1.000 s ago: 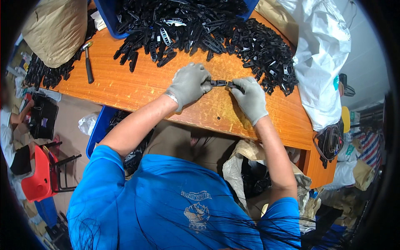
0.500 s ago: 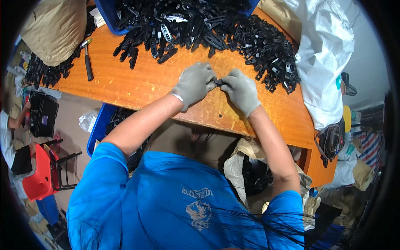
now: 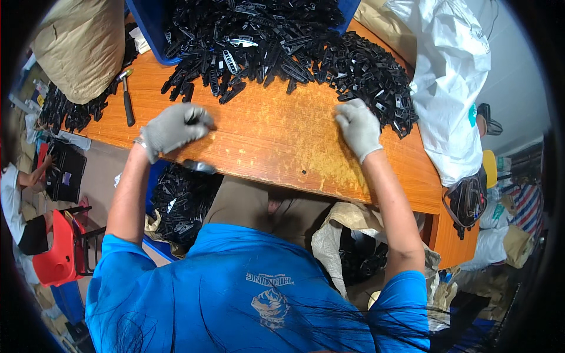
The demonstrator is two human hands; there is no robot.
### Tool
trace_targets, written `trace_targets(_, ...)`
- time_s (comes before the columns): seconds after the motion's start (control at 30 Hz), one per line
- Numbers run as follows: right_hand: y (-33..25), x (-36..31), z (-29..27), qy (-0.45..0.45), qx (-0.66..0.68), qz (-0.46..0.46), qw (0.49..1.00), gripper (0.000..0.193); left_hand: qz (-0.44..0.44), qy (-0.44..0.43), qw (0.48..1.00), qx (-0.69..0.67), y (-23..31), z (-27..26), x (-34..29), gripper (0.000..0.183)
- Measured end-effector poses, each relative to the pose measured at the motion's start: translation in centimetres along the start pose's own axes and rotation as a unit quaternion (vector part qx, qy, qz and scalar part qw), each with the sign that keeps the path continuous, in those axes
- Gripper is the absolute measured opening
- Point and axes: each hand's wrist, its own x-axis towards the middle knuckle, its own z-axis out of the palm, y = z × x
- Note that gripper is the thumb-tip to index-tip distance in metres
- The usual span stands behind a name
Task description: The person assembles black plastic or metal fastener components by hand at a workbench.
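My left hand [image 3: 176, 127], in a grey glove, is over the left part of the table, slightly blurred, its fingers loosely bent and apart. Just below it, at the front edge, a blurred dark plastic piece [image 3: 199, 166] is in the air above a blue bin [image 3: 154, 170] of black parts. My right hand [image 3: 359, 127], gloved too, is at the left edge of a heap of small black plastic parts [image 3: 382, 88]. Its fingers are curled together; anything between them is hidden. Longer black plastic clips [image 3: 265, 53] spill from a blue tub [image 3: 150, 35] at the back.
A hammer [image 3: 127, 100] lies on the wooden table [image 3: 265, 129] at left, near a brown paper sack [image 3: 79, 53]. One tiny black bit [image 3: 303, 172] is near the front edge. A white sack [image 3: 450, 88] stands at right; an open woven sack [image 3: 328, 247] is below the table.
My hands, together over the table's middle around a small black piece, have parted. The left has moved left, with a dark piece now loose below it; the right has moved right to the small parts.
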Motion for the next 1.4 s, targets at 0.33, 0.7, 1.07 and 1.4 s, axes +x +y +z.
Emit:
trace_targets(0.33, 1.4, 5.6, 1.1, -0.125, -0.165, 0.106, 0.973, 0.026, 0.073, 0.216, 0.94, 0.254, 9.8, 11.6, 16.3, 0.027)
trace_targets(0.7, -3.4, -0.9, 0.2, -0.043, 0.022, -0.093, 0.994, 0.021, 0.025, 0.258, 0.964, 0.059, 7.4, 12.6, 15.3, 0.031)
trace_targets(1.07, -5.5, -2.8, 0.9, -0.016, 0.057, 0.073, 0.996, 0.022, 0.063, 0.199, 0.957, 0.201, 8.3, 12.7, 9.6, 0.018)
trace_targets(1.4, -6.5, -1.6, 1.5, -0.106, -0.02, 0.096, 0.989, 0.03, 0.189, 0.176, 0.933, 0.25, 6.6, 12.6, 10.7, 0.022)
